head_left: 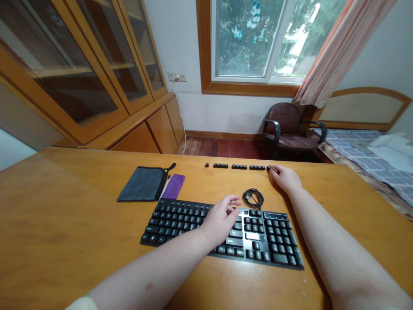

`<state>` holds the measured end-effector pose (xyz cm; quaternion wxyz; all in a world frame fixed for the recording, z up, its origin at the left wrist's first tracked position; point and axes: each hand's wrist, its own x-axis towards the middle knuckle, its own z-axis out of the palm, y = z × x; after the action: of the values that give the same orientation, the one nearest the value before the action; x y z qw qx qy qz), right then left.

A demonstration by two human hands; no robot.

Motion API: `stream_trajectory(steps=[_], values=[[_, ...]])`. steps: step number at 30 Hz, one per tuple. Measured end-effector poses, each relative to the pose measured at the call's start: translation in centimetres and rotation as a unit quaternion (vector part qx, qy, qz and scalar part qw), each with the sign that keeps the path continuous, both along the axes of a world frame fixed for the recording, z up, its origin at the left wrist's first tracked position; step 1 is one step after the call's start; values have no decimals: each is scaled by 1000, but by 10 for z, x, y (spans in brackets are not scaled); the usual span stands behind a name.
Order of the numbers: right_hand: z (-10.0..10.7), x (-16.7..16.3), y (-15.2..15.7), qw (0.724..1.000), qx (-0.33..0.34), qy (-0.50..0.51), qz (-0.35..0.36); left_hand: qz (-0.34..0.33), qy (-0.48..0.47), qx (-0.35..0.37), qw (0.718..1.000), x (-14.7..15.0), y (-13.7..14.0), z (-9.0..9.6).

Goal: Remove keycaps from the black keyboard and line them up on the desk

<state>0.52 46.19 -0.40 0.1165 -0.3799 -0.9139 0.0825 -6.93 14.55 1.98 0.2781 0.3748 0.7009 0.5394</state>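
Teleoperating, I had the right hand (286, 177) by the keycaps (239, 167) beyond the keyboard (280, 237), couldn't tell if pinching; left hand (220, 218) curled loosely, empty, over it. Light nudges seemed safest for straight rows.

Left forearm (161, 267) angled toward 2 o'clock; left hand (221, 219) back up, fingers (231, 199) loosely bent, thumb apart. Right forearm (335, 241) reached farther, toward 11 o'clock; right hand (286, 178) pointed toward 10, fingertip closure too small to tell.
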Motion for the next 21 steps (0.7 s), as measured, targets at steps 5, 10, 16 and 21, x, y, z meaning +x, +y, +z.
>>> stream_trajectory(steps=[5,10,16,21], values=[[6,2,-5,999,10,53,4,-93,190,-15,977,4,-6,8],[23,-1,-21,982,39,169,69,-201,329,-29,922,10,-11,4],[55,-3,-70,928,-108,291,206,-223,407,-83,882,10,-9,-3],[89,13,-132,832,-159,417,330,-201,441,-94,869,12,-8,3]])
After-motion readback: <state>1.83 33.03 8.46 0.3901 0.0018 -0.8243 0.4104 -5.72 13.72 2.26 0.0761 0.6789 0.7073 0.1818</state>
